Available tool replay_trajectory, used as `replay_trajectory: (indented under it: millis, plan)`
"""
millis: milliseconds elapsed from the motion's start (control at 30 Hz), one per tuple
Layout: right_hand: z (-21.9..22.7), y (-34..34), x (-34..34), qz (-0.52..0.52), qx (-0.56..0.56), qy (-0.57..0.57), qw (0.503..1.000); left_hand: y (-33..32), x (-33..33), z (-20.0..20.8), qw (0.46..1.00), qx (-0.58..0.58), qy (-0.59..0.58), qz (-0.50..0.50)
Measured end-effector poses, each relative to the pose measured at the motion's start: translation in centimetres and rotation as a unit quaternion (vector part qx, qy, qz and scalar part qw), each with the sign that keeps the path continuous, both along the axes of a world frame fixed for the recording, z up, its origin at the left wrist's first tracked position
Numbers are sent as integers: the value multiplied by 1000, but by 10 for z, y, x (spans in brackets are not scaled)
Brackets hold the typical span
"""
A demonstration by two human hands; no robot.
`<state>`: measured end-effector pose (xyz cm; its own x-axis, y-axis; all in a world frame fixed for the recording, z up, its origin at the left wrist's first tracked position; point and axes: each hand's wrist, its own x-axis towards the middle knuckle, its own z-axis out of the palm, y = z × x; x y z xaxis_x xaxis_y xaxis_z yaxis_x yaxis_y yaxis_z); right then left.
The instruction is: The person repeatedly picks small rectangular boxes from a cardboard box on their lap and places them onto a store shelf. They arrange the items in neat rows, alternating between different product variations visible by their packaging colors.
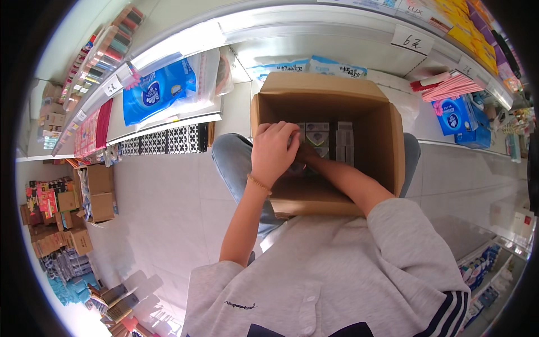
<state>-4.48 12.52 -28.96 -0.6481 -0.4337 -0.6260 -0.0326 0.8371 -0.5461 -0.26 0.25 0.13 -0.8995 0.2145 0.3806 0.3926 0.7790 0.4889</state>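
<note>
An open cardboard box (331, 208) stands between my knees, its flaps spread outward. Small light-coloured packages (317, 135) are packed at its far side, and a stack of similar packages (345, 140) sits to their right. My left hand (276, 147) reaches over the box's left part with fingers curled together; whatever it grips is hidden beneath it. My right hand (305, 154) is down in the shaded inside, close to the left hand and beside the packages. Its fingers are hidden.
Behind the box runs a white shelf with a blue tissue pack (160, 90) at left and blue packs (457, 116) at right. Black-and-white patterned goods (165, 140) sit on a lower level. Cardboard cartons (100, 191) stand at far left, over a tiled floor (151, 208).
</note>
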Motion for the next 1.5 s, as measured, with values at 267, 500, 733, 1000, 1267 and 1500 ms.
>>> replay_trajectory:
  millis: [267, 500, 733, 1000, 1267, 1500]
  plan:
    - [141, 9, -36, 122, 105, 130, 978, 2, -3, 3, 999, -14, -32, -7]
    - [294, 99, -43, 89, -85, 120, 985, 0, -3, 18, 996, 8, -55, -73]
    - [308, 173, 42, -157, -395, -15, 905, 14, 18, 43, 971, 37, -98, -215]
    - [350, 164, 68, -96, -265, 418, 864, 37, -11, 83, 961, -30, 35, -274]
    - [448, 177, 19, -103, -207, 672, 703, 37, -66, 209, 928, 94, 217, -289]
    - [551, 162, -97, -121, -242, 724, 634, 30, -153, 216, 994, 33, 92, -47]
